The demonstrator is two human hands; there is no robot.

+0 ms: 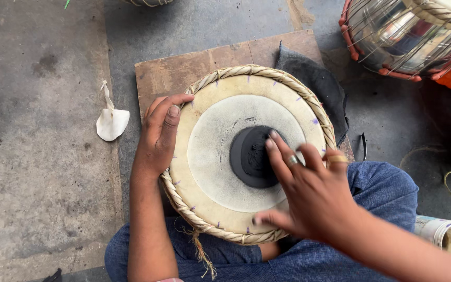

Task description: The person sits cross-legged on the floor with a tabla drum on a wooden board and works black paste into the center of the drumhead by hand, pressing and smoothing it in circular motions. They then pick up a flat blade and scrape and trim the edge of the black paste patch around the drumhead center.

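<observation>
Looking down at a round drum head (212,156) lying flat on a wooden board (184,70), on the concrete floor (43,156) just ahead of our crossed knees in blue trousers (387,188). Braided cord rim (288,81) runs round the pale skin; dark paste patch (251,156) sits at the centre.

Left hand (157,138): fingers curled over the rim on the left edge, thumb flat on the skin, bracing the drum. Not wrapped around anything.

Right hand (309,193): open, fingers spread, index and middle fingertips pressed on the dark patch, thumb on the skin near the lower rim. Rings on two fingers. Slightly blurred.

Hands well apart, opposite sides of the drum.

Nearby: dark cloth (319,83) tucked under the right edge, white scrap (111,122) on the floor to the left, shiny metal drum shell (398,36) top right, tin can (447,235) by the right knee.
</observation>
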